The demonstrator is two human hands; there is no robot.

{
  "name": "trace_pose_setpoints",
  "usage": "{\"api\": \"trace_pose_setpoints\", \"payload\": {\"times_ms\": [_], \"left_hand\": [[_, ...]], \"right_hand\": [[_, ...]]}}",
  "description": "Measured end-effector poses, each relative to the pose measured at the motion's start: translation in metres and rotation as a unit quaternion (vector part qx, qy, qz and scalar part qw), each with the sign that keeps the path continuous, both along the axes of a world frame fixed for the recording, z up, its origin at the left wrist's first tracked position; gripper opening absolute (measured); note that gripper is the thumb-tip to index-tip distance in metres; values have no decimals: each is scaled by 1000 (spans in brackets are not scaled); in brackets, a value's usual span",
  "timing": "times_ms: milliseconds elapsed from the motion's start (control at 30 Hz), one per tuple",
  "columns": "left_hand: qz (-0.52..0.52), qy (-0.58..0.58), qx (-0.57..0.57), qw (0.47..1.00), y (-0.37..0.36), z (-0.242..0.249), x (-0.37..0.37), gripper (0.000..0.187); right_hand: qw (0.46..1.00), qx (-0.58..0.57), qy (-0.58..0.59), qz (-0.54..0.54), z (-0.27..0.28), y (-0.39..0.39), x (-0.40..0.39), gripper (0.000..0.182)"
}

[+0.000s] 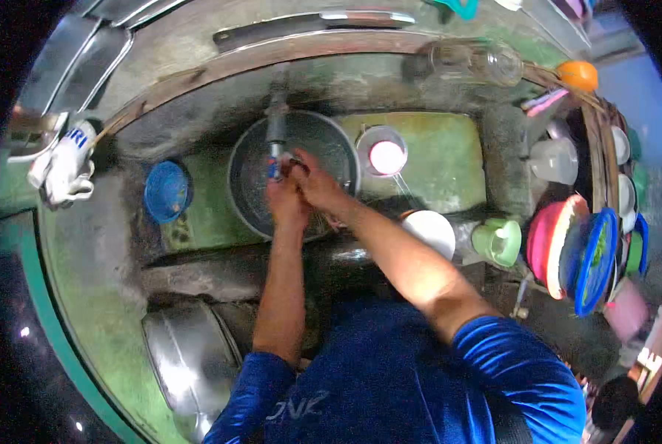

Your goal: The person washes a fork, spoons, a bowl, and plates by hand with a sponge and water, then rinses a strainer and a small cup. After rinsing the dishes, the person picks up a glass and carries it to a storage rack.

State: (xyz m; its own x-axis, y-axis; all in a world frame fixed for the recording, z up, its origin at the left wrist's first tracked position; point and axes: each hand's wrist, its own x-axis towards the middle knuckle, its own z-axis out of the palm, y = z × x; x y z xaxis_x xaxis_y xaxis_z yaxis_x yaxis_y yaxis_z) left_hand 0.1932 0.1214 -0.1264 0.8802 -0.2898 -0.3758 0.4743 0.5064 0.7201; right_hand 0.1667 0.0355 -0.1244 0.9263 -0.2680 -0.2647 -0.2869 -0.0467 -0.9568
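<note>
My left hand (pixel 288 206) and my right hand (pixel 321 188) are pressed together just below a grey tap (pixel 275 127). Fingers of both are curled, and a small dark thing shows between them, too blurred to name. A small blue and red part (pixel 273 169) shows at the tap's lower end, right beside my fingers. Beneath the hands stands a large round dark grey basin (pixel 236 198), its inside partly hidden by my arms.
A blue bowl (pixel 167 192) lies left of the basin. To the right are a strainer (pixel 385 152), a white bowl (pixel 432 234) and a green mug (pixel 497 242). A big metal pot (pixel 186 355) stands at the lower left. Colourful basins (pixel 596 263) hang or stack far right.
</note>
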Motion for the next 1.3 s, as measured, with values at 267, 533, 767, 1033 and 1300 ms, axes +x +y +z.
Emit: {"api": "trace_pose_setpoints", "payload": {"times_ms": [267,533,767,1033,1300], "left_hand": [[11,-126,228,965,6,8,5,11],[79,-36,-43,995,31,-12,15,26],[-97,-24,-110,989,62,-103,46,40],[-8,88,-31,996,14,-33,9,28],[-138,81,-165,973,15,-17,-4,37]], "right_hand": [[985,131,70,89,12,-18,-9,45],[992,-108,21,60,12,35,37,49],[988,-144,-23,-52,-1,41,31,38],[939,-310,-102,-114,-28,37,34,24],[961,-257,-15,103,2,3,25,35]]}}
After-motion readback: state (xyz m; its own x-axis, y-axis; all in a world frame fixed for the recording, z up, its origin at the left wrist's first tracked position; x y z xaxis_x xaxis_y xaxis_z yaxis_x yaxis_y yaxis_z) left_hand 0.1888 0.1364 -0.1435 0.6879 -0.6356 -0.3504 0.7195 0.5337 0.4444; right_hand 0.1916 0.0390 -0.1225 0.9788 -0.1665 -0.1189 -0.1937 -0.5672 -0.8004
